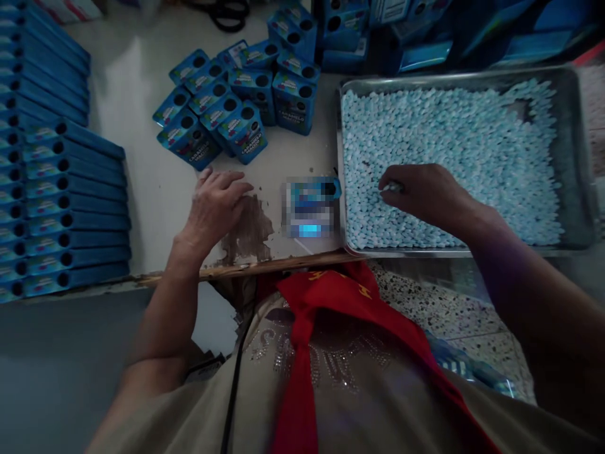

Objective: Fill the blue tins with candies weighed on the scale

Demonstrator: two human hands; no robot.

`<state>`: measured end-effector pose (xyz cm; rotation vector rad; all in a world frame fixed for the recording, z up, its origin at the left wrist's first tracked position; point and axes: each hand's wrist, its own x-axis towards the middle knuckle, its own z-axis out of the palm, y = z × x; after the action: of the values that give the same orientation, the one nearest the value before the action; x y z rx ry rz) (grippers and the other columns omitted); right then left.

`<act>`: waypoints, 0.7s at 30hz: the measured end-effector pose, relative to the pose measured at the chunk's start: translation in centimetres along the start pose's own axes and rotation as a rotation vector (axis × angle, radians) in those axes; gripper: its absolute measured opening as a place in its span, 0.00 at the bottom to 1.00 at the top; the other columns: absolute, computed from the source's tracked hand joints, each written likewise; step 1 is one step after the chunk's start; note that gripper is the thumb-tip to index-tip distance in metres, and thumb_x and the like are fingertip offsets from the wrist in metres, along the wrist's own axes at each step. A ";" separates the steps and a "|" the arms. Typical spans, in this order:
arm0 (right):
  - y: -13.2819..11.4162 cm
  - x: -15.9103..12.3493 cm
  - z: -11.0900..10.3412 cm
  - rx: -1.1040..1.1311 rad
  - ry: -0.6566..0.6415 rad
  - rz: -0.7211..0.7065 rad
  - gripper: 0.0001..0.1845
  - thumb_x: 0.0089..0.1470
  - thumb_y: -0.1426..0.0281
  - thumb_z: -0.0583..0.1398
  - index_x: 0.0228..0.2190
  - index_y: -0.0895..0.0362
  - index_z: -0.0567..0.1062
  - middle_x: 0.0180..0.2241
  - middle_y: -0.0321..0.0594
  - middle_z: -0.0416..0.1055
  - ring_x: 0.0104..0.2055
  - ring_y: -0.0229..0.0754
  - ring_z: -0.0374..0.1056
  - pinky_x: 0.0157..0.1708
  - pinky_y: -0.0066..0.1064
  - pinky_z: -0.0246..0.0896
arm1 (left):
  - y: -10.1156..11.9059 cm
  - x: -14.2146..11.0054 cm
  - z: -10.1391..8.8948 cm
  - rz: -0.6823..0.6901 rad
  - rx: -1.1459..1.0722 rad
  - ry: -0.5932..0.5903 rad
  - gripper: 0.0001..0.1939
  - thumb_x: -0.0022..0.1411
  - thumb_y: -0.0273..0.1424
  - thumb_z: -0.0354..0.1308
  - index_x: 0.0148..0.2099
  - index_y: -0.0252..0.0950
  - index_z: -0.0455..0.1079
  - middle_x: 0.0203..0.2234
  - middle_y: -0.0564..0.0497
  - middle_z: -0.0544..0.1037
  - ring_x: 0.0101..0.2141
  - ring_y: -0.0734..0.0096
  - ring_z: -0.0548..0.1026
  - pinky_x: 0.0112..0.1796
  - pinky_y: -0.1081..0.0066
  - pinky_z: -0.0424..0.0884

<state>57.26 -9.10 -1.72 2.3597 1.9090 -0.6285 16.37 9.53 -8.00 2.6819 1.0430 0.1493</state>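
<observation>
My right hand (420,189) is over the metal tray (579,208), its fingers closed around a few small pale-blue candies (393,186). Many more of these candies (439,139) cover the tray's floor. On the table, my left hand (215,205) rests palm down with its fingers apart, holding nothing. Just beyond its fingertips stands a cluster of blue candy boxes (243,132) with dark round holes. Between my hands sits a blurred, pixelated device with a lit blue display (309,230). A blue box (307,191) appears to lie on it.
Rows of blue boxes (75,208) are stacked at the left. More blue boxes (345,31) stand behind the tray, and black-handled scissors (227,14) lie at the back. The table's worn wooden edge (274,263) runs in front of my body.
</observation>
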 end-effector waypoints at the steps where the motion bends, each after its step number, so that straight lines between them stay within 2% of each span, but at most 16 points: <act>1: -0.1 0.0 0.0 0.020 0.011 0.003 0.15 0.67 0.71 0.64 0.50 0.56 0.90 0.44 0.50 0.89 0.43 0.53 0.81 0.42 0.38 0.62 | -0.1 -0.2 0.2 0.010 0.004 0.010 0.09 0.82 0.24 0.66 0.58 0.40 0.82 0.67 0.44 0.84 0.69 0.44 0.80 0.81 0.32 0.62; 4: -0.6 -0.1 -0.2 0.144 0.026 0.044 0.11 0.63 0.73 0.66 0.45 0.54 0.88 0.39 0.46 0.87 0.39 0.49 0.78 0.41 0.36 0.62 | -0.7 -0.9 0.9 0.059 0.029 0.050 0.08 0.83 0.25 0.66 0.58 0.41 0.83 0.67 0.44 0.84 0.67 0.44 0.81 0.79 0.33 0.65; 7: -1.4 -0.4 -0.9 0.271 0.029 0.089 0.07 0.61 0.74 0.69 0.40 0.54 0.87 0.30 0.39 0.80 0.32 0.44 0.71 0.37 0.37 0.59 | -1.5 -1.8 1.5 0.055 0.027 0.103 0.07 0.85 0.28 0.66 0.55 0.45 0.85 0.64 0.46 0.86 0.65 0.45 0.83 0.78 0.38 0.69; 11: -3.0 -0.4 -2.6 0.339 0.051 -0.003 0.05 0.61 0.72 0.69 0.38 0.53 0.87 0.25 0.32 0.72 0.28 0.39 0.64 0.34 0.37 0.55 | -2.5 -2.6 1.7 0.045 0.009 0.111 0.04 0.86 0.30 0.68 0.54 0.43 0.85 0.64 0.44 0.85 0.62 0.45 0.84 0.76 0.37 0.72; 16: -5.9 0.6 -4.5 0.327 0.054 -0.205 0.07 0.58 0.70 0.71 0.39 0.51 0.88 0.25 0.29 0.72 0.29 0.39 0.66 0.34 0.35 0.56 | -3.2 -3.1 2.1 0.098 0.025 0.136 0.04 0.88 0.32 0.67 0.57 0.41 0.84 0.63 0.43 0.85 0.60 0.46 0.85 0.71 0.38 0.77; 21: -8.8 1.4 -4.8 0.202 0.055 -0.326 0.12 0.57 0.76 0.69 0.40 0.52 0.89 0.34 0.36 0.81 0.37 0.43 0.76 0.38 0.35 0.62 | -3.9 -3.9 2.5 0.114 0.047 0.157 0.05 0.87 0.31 0.66 0.57 0.43 0.85 0.63 0.43 0.86 0.59 0.44 0.85 0.67 0.41 0.81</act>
<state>50.54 -4.29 4.11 2.2079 2.3856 -0.8205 11.44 9.10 -11.52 2.8105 0.9475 0.3669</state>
